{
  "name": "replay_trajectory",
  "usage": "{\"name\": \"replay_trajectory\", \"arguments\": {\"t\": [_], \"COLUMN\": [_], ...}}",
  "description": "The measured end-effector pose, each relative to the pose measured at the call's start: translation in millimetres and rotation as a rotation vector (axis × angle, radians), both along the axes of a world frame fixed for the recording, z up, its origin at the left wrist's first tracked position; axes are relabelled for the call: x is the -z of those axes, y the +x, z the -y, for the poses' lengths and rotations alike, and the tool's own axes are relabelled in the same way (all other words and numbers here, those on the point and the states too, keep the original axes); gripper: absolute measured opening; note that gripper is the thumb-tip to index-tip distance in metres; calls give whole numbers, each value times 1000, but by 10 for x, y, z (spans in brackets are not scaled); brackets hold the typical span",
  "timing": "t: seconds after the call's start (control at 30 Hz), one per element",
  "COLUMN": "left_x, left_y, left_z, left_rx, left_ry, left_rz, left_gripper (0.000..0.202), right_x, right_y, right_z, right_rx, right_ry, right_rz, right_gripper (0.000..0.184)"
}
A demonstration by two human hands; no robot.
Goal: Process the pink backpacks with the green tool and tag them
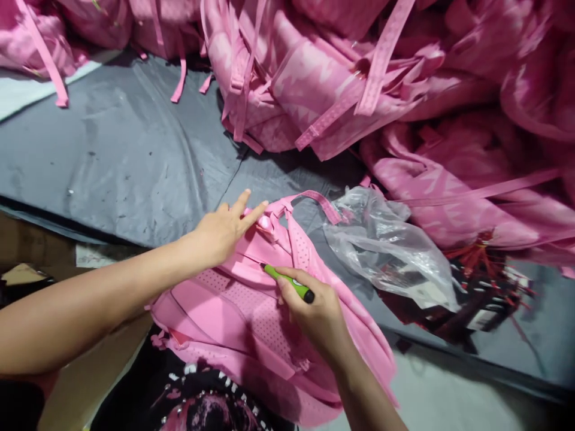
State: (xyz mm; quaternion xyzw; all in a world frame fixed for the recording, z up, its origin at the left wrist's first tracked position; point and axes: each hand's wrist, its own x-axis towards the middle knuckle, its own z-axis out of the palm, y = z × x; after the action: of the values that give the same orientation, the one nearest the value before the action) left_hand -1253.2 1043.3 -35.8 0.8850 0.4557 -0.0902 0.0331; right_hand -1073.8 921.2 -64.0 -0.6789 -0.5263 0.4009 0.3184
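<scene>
A pink backpack (251, 323) lies back-panel up on my lap and the edge of a grey sheet. My left hand (222, 230) presses on its top near the carry handle (309, 200), fingers stretched flat and apart, holding nothing. My right hand (314, 311) is closed round a green pen-like tool (287, 281) with a black end. The tool's tip touches the backpack's upper back panel, just below my left hand.
A large heap of pink backpacks (359, 78) fills the back and right. A crumpled clear plastic bag (386, 245) lies right of the backpack, with a bundle of red-stringed tags (480, 281) beyond it. The grey sheet (121, 155) covers the surface at left.
</scene>
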Motion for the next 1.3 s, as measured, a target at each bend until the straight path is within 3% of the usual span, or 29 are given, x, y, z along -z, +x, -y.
{"name": "replay_trajectory", "arguments": {"t": [0.13, 0.33, 0.73, 1.0, 1.17, 1.3], "left_x": [16, 35, -44, -226, -163, -85], "left_y": [-62, -129, -84, 110, 27, -40], "left_z": [-35, -137, -150, -115, -171, -190], "left_rx": [53, 104, 69, -46, 32, 56], "left_ry": [14, -54, -180, -283, -281, -234], "left_rz": [-9, 65, 53, -218, -151, -130], "left_gripper": [99, 102, 110, 116, 118, 117], "right_x": [125, 252, 154, 188, 263, 211], "right_y": [-233, -348, -306, -259, -243, -257], "right_z": [-88, -50, 22, -30, -7, -93], "right_rx": [-106, -180, -224, -237, -254, -277], "right_ry": [-28, 51, 173, 226, 244, 206], "right_rz": [-164, -95, -86, -78, -87, -97], "right_gripper": [30, 30, 31, 29, 32, 31]}}
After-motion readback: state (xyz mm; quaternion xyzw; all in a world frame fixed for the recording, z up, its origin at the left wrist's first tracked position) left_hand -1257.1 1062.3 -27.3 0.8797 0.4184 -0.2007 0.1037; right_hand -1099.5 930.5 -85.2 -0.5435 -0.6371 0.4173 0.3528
